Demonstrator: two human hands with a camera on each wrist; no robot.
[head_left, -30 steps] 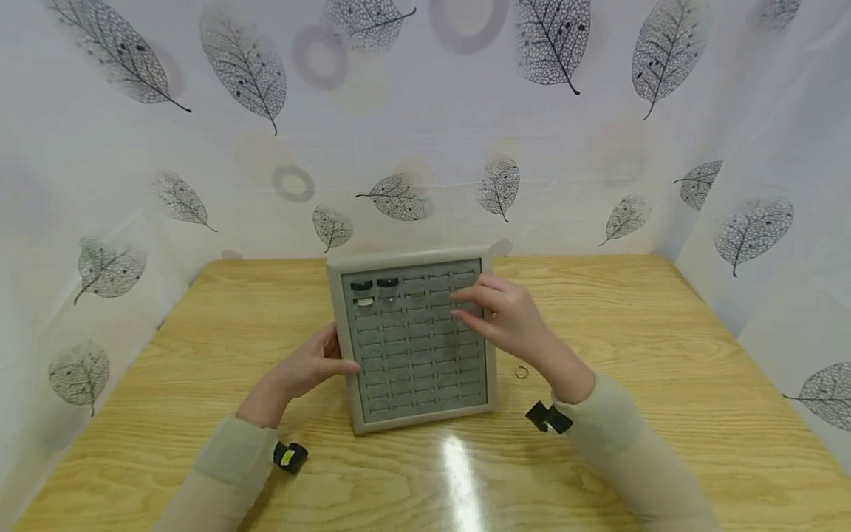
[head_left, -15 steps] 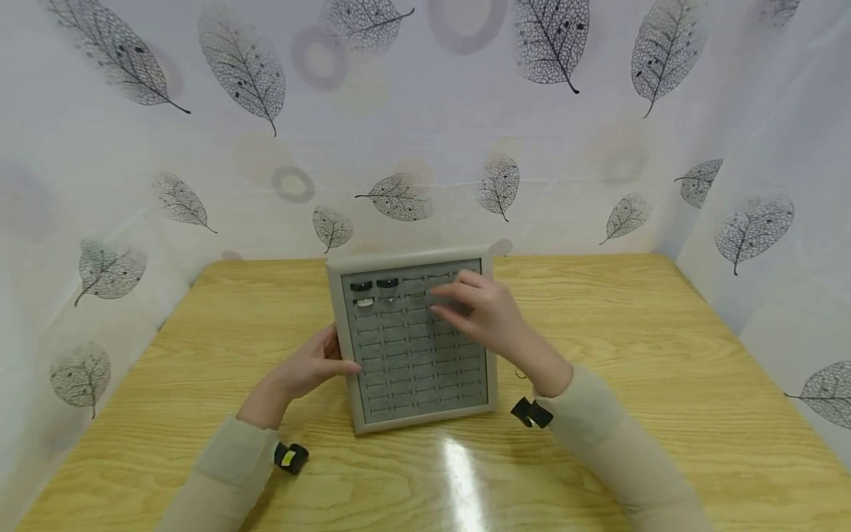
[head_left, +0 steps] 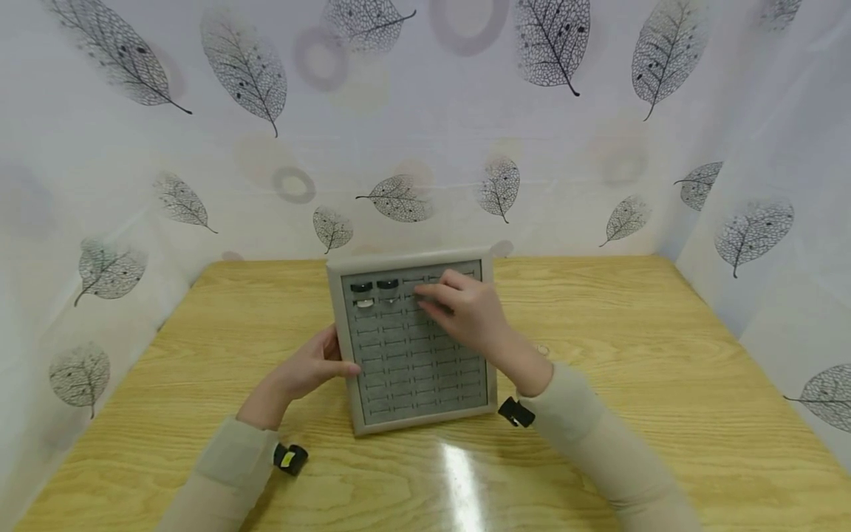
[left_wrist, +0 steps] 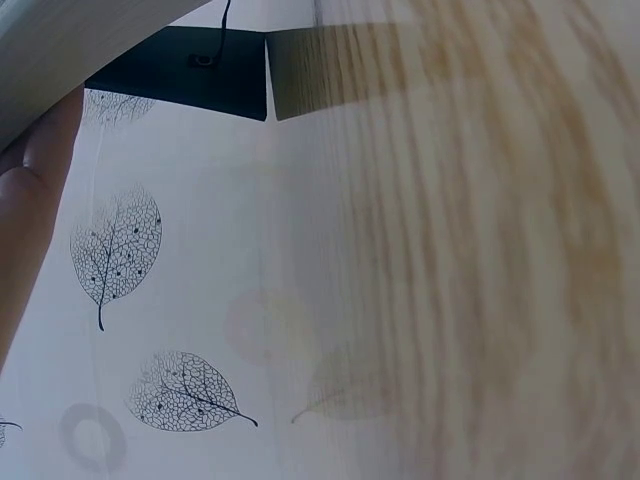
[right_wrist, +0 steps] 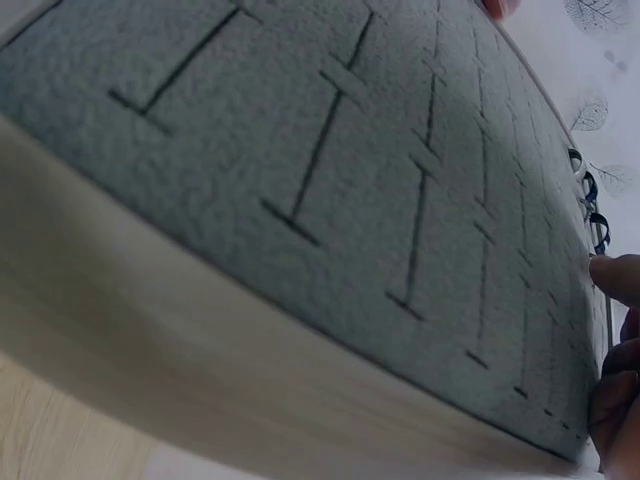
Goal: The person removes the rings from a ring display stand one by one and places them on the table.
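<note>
A ring display board point(head_left: 425, 391) with a pale frame and grey slotted padding stands tilted on the table. My left hand point(head_left: 309, 366) grips its left edge, thumb on the front and fingers behind. At the upper left of the padding sit a black ring point(head_left: 361, 287), a second black ring point(head_left: 388, 284) and a silver ring point(head_left: 364, 303). My right hand point(head_left: 468, 310) has thumb and index fingertips at the third slot of the second row; I cannot tell whether they pinch a ring there. In the right wrist view the right hand's fingers point(right_wrist: 620, 350) are close against the padding.
The board stands on a wood-grain table point(head_left: 199, 332). In the left wrist view a dark support flap point(left_wrist: 185, 75) shows behind the board. A curtain with leaf prints point(head_left: 425, 133) closes off the back and sides. Small black wrist devices point(head_left: 290, 459) sit at both cuffs.
My right hand has moved left across the board to the third slot of the second row. Its forearm now covers the loose ring seen on the table earlier. My left hand stays still.
</note>
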